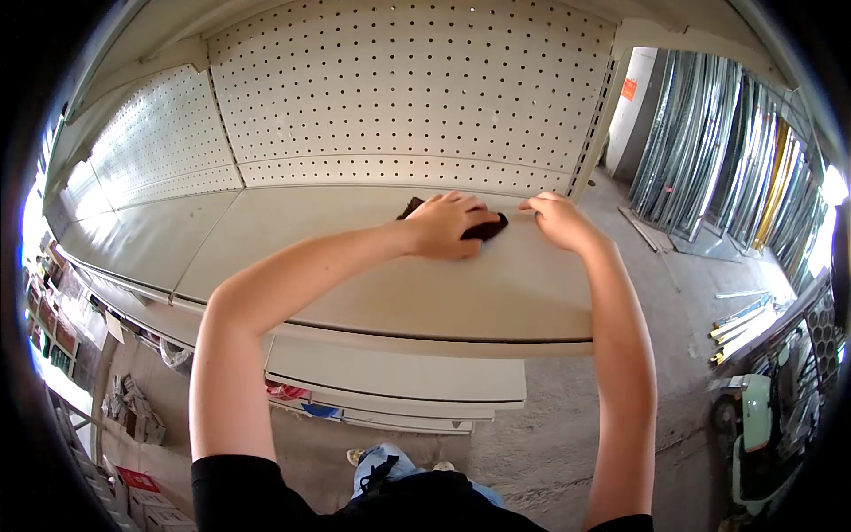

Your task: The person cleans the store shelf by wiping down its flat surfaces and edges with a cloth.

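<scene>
The person's left grip (448, 229) is pressing down over a dark cloth (485, 230), clamping it against a pale shelf (425, 288). The cloth is lying bunched near the shelf's back edge, toward its right end, with a fold showing between thumb and fingers and another corner poking out on the far side of the grip. The right grip (566, 223) is hovering or resting just beside the cloth, apart from it, near the shelf's right end; its index finger is pointing toward the cloth while the other fingers are curling under, and one cannot tell whether they are closing on anything.

Behind both grips, a perforated panel (399, 97) is rising from the shelf's back edge. Below the front edge, lower shelves (399, 371) are jutting out, with the person's feet showing on the floor (541, 443) beyond them. Off to the right, long metal lengths (678, 146) are standing upright in a row, and a pale green machine (756, 415) is sitting nearer the person.
</scene>
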Motion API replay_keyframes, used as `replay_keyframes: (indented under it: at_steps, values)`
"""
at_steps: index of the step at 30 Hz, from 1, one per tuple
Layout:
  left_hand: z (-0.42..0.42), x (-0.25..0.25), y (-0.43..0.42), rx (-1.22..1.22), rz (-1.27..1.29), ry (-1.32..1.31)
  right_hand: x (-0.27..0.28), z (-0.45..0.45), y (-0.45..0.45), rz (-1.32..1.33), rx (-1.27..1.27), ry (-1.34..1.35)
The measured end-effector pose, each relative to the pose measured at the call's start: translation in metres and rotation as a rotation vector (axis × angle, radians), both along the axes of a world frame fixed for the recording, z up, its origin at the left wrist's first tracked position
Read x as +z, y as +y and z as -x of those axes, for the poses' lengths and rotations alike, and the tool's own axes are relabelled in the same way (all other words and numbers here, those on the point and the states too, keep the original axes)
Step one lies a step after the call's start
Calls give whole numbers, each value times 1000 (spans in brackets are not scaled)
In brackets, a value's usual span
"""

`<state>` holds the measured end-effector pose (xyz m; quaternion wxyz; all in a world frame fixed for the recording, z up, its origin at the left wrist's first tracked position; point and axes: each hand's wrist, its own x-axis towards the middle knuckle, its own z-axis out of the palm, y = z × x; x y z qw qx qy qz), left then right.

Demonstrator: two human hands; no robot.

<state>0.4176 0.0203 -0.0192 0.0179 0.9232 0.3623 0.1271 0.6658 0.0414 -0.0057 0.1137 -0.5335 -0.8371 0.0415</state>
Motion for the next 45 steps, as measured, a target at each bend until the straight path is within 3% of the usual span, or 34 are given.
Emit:
replay_keyframes:
  at_steps: [4, 8, 14, 20, 25, 31, 36, 45]
  values:
    - [2, 5, -53, -102, -5, -41, 3, 2, -1, 34, 4, 14]
    - [-4, 12, -55, -15, 79, -12, 12, 15, -17, -3, -28, -21]
    - [-28, 3, 14, 140, 8, -12, -1, 0, 4, -115, -20, 62]
    - [-42, 1, 57, 179, 41, -11, 3, -11, 0, -62, -199, -159]
    - [-33, 3, 40, 59, 75, -53, -1, -14, 2, -66, -235, -139]
    - [-7, 8, -58, -275, 76, -80, 6, -4, -2, -41, -253, -140]
    - [-15, 9, -54, -174, 73, -78, 7, -3, 1, -41, -264, -135]
    - [-53, 4, 58, 85, 17, -28, 1, -9, 4, -83, -252, -151]
